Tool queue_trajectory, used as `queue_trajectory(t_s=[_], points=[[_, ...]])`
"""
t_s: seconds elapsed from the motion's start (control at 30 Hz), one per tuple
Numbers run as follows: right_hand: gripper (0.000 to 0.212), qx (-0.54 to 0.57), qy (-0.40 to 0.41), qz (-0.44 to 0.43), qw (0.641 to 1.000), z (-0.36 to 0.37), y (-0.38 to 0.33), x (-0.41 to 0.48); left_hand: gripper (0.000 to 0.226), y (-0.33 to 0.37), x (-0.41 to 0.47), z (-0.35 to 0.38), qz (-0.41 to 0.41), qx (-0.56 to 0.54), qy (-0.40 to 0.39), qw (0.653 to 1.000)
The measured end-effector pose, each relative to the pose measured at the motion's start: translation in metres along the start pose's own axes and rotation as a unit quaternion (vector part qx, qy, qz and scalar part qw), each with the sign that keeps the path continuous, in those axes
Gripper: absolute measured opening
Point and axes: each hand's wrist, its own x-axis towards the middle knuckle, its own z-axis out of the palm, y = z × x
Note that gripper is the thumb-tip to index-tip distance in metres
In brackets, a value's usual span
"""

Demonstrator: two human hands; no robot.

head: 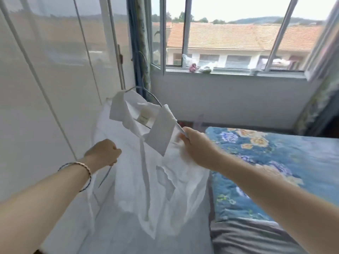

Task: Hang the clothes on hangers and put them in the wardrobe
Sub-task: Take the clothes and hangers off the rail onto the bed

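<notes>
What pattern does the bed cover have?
The bed cover is blue with purple and orange flowers; the head view shows it.

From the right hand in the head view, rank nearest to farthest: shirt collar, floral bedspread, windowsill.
1. Shirt collar, just left of the right hand gripping the hanger.
2. Floral bedspread, below and right.
3. Windowsill, far ahead.

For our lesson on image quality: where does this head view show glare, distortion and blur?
Head view: the sky through the window is blown out; the wardrobe doors mirror the roofs; window frames bow from the wide lens; the shirt looks soft.
</notes>
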Motion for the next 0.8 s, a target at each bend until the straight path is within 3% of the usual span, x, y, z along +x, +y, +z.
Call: queue_trajectory(t_s=[0.13,0.43,0.53,0.7,0.8], points=[[0.023,0.017,0.043,0.070,0.996,-0.029,0.057,-0.057,0.029,0.074,-0.005,0.055,0.080,0.024,-0.044,0.996],[0.018,0.076,0.172,0.232,0.954,-0.109,0.232,-0.190,0.030,0.245,-0.044,0.201,0.206,0.074,-0.158,0.963],[0.015,0.107,0.200,0.303,0.926,-0.117,0.310,-0.233,0.029,0.289,-0.059,0.255,0.235,0.091,-0.198,0.947],[0.046,0.117,0.217,0.431,0.868,-0.113,0.450,-0.292,0.030,0.357,-0.085,0.345,0.274,0.126,-0.231,0.925],[0.037,0.094,0.223,0.505,0.829,-0.113,0.520,-0.319,0.029,0.389,-0.095,0.400,0.282,0.144,-0.250,0.915]])
